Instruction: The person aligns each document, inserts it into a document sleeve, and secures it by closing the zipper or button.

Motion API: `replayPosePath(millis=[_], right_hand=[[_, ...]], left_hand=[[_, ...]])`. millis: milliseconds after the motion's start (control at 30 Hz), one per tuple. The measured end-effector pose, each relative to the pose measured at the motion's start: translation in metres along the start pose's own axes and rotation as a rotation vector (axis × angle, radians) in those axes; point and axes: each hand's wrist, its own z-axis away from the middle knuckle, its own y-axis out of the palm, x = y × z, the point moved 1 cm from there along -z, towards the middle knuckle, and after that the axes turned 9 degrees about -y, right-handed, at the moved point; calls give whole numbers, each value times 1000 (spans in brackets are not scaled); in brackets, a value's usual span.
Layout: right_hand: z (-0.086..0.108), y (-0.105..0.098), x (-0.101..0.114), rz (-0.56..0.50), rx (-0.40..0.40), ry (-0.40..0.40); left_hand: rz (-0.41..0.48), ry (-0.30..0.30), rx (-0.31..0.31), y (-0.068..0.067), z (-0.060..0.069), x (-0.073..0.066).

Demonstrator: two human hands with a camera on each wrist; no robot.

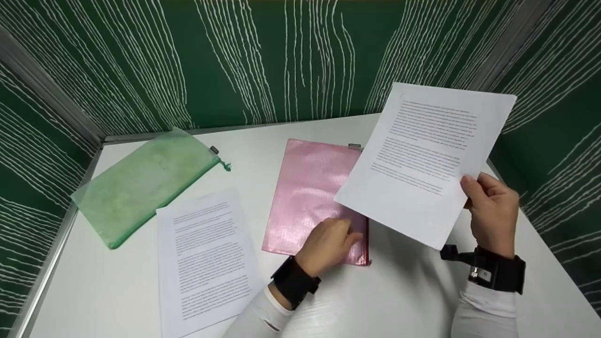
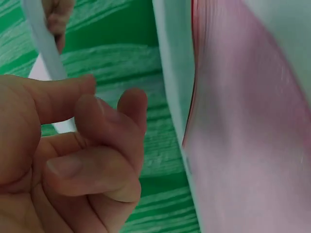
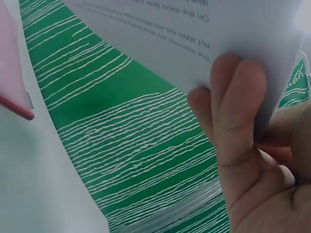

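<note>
In the head view, my right hand (image 1: 495,211) pinches a printed sheet (image 1: 422,159) by its right edge, thumb on the printed face. The sheet is tilted and covers part of the pink zip pouch (image 1: 305,188). My left hand (image 1: 328,244), its fingers loosely curled, is over the pouch's lower right part and holds nothing. The left wrist view shows the curled left fingers (image 2: 107,145) apart from the pink pouch (image 2: 243,121). In the right wrist view, fingers (image 3: 238,107) lie against the back of the sheet (image 3: 165,43).
A green mesh zip pouch (image 1: 150,178) lies at the left of the white table (image 1: 394,291). Another printed sheet (image 1: 211,263) lies in front of it, near the pouch's zipped edge. Green panels with white lines (image 1: 324,61) stand around the table.
</note>
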Motion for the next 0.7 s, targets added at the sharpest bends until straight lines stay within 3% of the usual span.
replayPosePath(millis=[133, 400, 567, 700], right_hand=[[-2, -1, -4, -27, 13, 40], [-5, -10, -7, -206, 61, 121], [-6, -13, -9, -247, 115, 212], [-6, -16, -6, -229, 146, 303]], left_hand=[[-147, 6, -18, 23, -8, -16], [-523, 15, -253, 63, -15, -30], [-702, 64, -350, 70, -14, -30], [-674, 65, -374, 67, -15, -26]])
